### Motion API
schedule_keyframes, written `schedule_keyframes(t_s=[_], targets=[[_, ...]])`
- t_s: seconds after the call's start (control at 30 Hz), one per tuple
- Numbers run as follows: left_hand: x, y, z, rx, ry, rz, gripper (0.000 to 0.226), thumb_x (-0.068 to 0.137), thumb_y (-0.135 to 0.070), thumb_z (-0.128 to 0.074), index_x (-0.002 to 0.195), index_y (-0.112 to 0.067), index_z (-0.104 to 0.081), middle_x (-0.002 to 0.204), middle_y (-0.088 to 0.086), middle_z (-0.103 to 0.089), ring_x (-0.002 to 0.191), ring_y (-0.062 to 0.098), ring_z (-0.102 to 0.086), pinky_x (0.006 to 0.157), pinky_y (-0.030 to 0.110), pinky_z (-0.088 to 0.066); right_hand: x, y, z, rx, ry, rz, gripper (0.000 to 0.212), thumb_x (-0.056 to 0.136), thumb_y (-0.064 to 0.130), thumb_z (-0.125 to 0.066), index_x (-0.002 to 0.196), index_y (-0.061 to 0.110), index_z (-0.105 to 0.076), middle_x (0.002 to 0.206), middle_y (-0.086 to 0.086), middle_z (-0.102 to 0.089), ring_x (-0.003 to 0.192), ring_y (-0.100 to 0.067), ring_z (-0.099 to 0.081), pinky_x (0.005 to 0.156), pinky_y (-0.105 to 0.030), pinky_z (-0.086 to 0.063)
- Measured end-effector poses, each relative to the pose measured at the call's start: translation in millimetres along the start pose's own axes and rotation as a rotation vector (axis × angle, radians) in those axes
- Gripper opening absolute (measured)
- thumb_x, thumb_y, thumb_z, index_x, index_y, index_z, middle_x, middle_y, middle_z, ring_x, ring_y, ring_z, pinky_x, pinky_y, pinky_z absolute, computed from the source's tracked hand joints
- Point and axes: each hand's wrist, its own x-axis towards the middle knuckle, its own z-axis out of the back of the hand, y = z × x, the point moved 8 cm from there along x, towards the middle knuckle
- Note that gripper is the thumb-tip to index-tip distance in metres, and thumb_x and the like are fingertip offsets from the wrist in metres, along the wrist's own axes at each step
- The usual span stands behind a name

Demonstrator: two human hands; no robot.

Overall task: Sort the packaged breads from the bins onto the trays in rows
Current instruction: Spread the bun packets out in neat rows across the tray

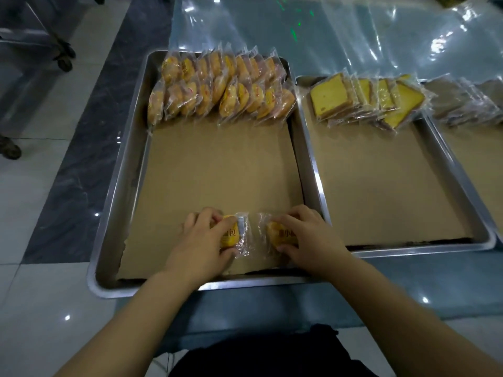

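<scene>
A steel tray (119, 191) lined with brown paper lies in front of me. Two rows of round yellow packaged breads (217, 88) stand along its far end. Near the tray's front edge, my left hand (201, 246) grips one round packaged bread (231, 235). My right hand (307, 238) grips another round packaged bread (283, 235) just to the right of it. The two packages almost touch. A second tray (446, 164) to the right carries a row of square packaged bread slices (364, 99) at its far end.
A third tray (498, 232) at the far right edge holds darker packaged slices (468, 102). Clear plastic sheeting (326, 31) covers the surface behind the trays. Cart wheels (65, 58) stand on the tiled floor at the left.
</scene>
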Motion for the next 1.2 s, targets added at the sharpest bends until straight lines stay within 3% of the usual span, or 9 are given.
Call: schedule_keyframes(t_s=[0.2,0.37,0.63,0.8,1.0,1.1,1.2], targets=[[-11.6,-12.7,-7.4,0.005,0.114,-0.011,0.065,0.074,-0.050,-0.067,0.133,-0.043,-0.041,0.116,-0.011,-0.031,0.105,0.013,-0.026,0.082,0.026,-0.028,-18.2,6.4,-4.4,-0.097,0.063,-0.018,0.063,0.080,0.037,-0.067,0.135,0.039,-0.037,0.128,0.001,-0.037,0.118,-0.020,-0.034,0.099,-0.036,-0.035],[-9.2,-13.7,-6.5,-0.085,0.163,0.043,0.063,0.071,-0.053,-0.071,0.129,-0.045,-0.046,0.108,-0.011,-0.032,0.103,0.012,-0.027,0.088,0.026,-0.030,-15.1,8.1,0.5,-0.139,0.124,-0.003,0.062,0.079,0.043,-0.066,0.134,0.038,-0.037,0.127,-0.001,-0.037,0.118,-0.022,-0.033,0.099,-0.038,-0.035],[6.3,4.3,36.2,-0.251,-0.042,0.130,0.041,0.076,-0.041,-0.072,0.115,-0.033,-0.062,0.102,-0.015,-0.048,0.100,0.009,-0.051,0.087,0.027,-0.042,23.4,16.6,43.9,0.006,0.103,0.087,0.044,0.082,0.040,-0.063,0.123,0.031,-0.053,0.120,0.005,-0.052,0.111,-0.017,-0.050,0.090,-0.033,-0.044],[28.4,34.5,69.3,-0.308,-0.130,0.212,0.031,0.079,-0.035,-0.070,0.109,-0.032,-0.061,0.103,-0.015,-0.057,0.083,-0.006,-0.051,0.066,0.009,-0.037,67.5,37.4,71.2,0.014,0.069,0.161,0.042,0.084,0.041,-0.062,0.122,0.026,-0.054,0.117,0.002,-0.058,0.103,-0.016,-0.055,0.087,-0.037,-0.049],[65.3,86.4,118.6,-0.205,-0.233,0.258,0.027,0.081,-0.037,-0.067,0.108,-0.035,-0.060,0.093,-0.015,-0.056,0.079,-0.002,-0.052,0.065,0.012,-0.041,129.9,67.7,85.7,0.077,-0.047,0.127,0.036,0.085,0.040,-0.062,0.118,0.026,-0.058,0.108,0.007,-0.063,0.098,-0.013,-0.057,0.081,-0.032,-0.049],[93.3,116.4,137.0,-0.161,-0.261,0.281,0.038,0.082,-0.038,-0.066,0.118,-0.028,-0.056,0.108,-0.006,-0.056,0.091,0.009,-0.055,0.076,0.026,-0.049,169.7,83.6,87.6,0.083,-0.085,0.058,0.034,0.087,0.037,-0.059,0.118,0.024,-0.058,0.105,0.007,-0.063,0.096,-0.012,-0.057,0.080,-0.032,-0.048],[120.0,140.4,151.6,-0.164,-0.297,0.269,0.050,0.081,-0.040,-0.066,0.126,-0.027,-0.048,0.121,-0.002,-0.049,0.108,0.018,-0.050,0.090,0.034,-0.046,210.5,102.7,94.6,0.111,-0.173,0.028,0.025,0.086,0.033,-0.060,0.105,0.017,-0.061,0.097,0.002,-0.062,0.090,-0.016,-0.058,0.077,-0.035,-0.050]])
